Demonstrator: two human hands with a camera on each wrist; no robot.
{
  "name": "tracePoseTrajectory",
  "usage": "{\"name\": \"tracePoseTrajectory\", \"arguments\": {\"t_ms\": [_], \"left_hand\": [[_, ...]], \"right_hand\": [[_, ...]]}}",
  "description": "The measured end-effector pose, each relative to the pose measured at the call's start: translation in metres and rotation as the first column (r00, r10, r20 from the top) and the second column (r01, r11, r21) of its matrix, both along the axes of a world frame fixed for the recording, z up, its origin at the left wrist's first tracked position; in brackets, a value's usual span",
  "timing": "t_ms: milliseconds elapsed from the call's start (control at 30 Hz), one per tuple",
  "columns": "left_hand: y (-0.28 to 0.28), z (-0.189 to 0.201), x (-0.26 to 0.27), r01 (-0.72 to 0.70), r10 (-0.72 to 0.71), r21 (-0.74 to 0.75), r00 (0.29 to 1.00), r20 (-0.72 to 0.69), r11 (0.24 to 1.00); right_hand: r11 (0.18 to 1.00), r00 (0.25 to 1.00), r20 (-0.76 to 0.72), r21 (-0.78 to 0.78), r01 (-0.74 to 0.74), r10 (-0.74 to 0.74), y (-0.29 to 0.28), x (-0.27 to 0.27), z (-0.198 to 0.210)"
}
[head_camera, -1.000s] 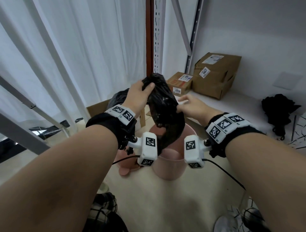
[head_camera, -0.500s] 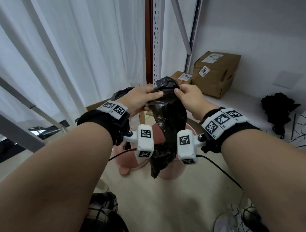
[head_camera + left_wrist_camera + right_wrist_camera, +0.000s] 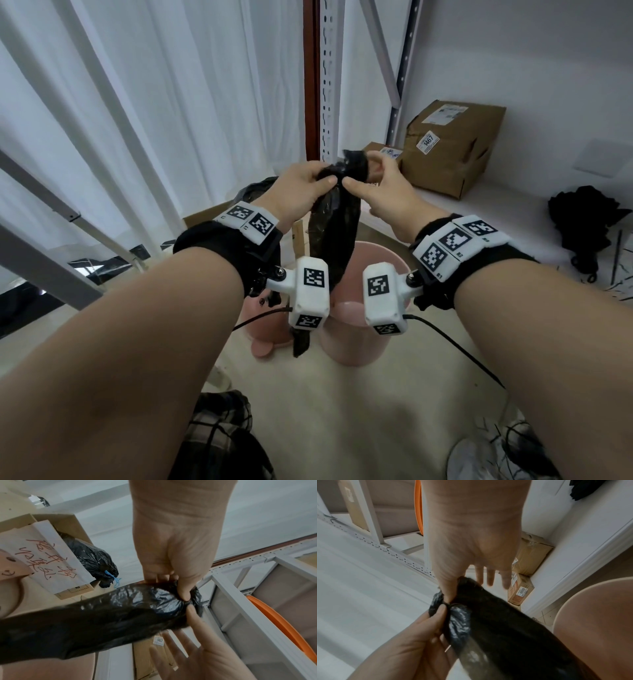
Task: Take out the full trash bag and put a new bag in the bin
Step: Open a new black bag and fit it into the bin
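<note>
A new black bag [image 3: 334, 233] hangs long and crumpled above the pink bin [image 3: 378, 260]. My left hand [image 3: 325, 176] pinches its top edge between thumb and fingers. My right hand [image 3: 356, 178] pinches the same edge right beside it. In the left wrist view the left thumb presses into the bag [image 3: 106, 618]. In the right wrist view the right hand [image 3: 449, 596] pinches the bag [image 3: 496, 628] with three fingers straight. The full bag [image 3: 92, 558], tied with a blue tie, sits in a cardboard box [image 3: 75, 524] to the left.
A pink lid [image 3: 263, 346] lies on the floor left of the bin. Cardboard parcels [image 3: 452, 147] and a black bundle [image 3: 582, 219] sit on the white shelf at right. A metal rack upright [image 3: 330, 78] stands behind, white curtains [image 3: 154, 102] to the left.
The right hand has come from the bag's side up to its top edge beside the left hand. Both hands rose, and the bag now hangs longer and narrower.
</note>
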State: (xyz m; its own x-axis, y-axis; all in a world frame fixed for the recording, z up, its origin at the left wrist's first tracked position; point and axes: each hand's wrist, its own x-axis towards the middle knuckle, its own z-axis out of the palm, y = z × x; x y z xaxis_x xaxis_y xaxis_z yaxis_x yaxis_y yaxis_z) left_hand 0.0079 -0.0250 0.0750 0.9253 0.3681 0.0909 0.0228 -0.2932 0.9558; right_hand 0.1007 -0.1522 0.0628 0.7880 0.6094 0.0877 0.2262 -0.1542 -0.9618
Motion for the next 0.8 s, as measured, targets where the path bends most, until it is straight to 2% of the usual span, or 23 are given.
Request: {"name": "tracePoseTrajectory", "arguments": {"t_ms": [67, 167, 300, 400, 567, 700, 800], "left_hand": [[-0.002, 0.000, 0.000, 0.010, -0.010, 0.036, 1.000, 0.009, 0.999], [-0.001, 0.000, 0.001, -0.096, 0.091, 0.091, 0.995, 0.051, 0.991], [0.011, -0.002, 0.004, -0.258, 0.248, 0.130, 0.965, 0.090, 0.957], [0.013, -0.001, 0.005, -0.278, 0.268, 0.230, 0.960, 0.074, 0.933], [0.016, -0.001, 0.005, -0.265, 0.275, 0.385, 0.961, 0.031, 0.884], [0.020, 0.001, 0.000, -0.266, 0.263, 0.314, 0.963, 0.053, 0.911], [0.023, 0.004, -0.002, -0.247, 0.243, 0.229, 0.969, 0.042, 0.942]], "right_hand": [[1.000, 0.999, 0.031, 0.010, -0.010, 0.009, -0.001, 0.000, 0.001], [0.999, 0.996, 0.087, -0.052, -0.016, 0.021, -0.006, 0.003, 0.001], [0.994, 0.997, 0.040, 0.088, 0.058, -0.061, -0.011, 0.005, 0.005], [0.997, 0.998, 0.059, 0.073, 0.012, -0.016, -0.010, 0.002, 0.009], [0.984, 0.988, -0.113, 0.157, -0.084, 0.102, -0.010, -0.001, 0.012], [0.980, 0.980, -0.067, 0.074, -0.183, 0.188, -0.011, -0.001, 0.017], [0.985, 0.982, -0.079, 0.058, -0.165, 0.169, -0.011, -0.003, 0.020]]}}
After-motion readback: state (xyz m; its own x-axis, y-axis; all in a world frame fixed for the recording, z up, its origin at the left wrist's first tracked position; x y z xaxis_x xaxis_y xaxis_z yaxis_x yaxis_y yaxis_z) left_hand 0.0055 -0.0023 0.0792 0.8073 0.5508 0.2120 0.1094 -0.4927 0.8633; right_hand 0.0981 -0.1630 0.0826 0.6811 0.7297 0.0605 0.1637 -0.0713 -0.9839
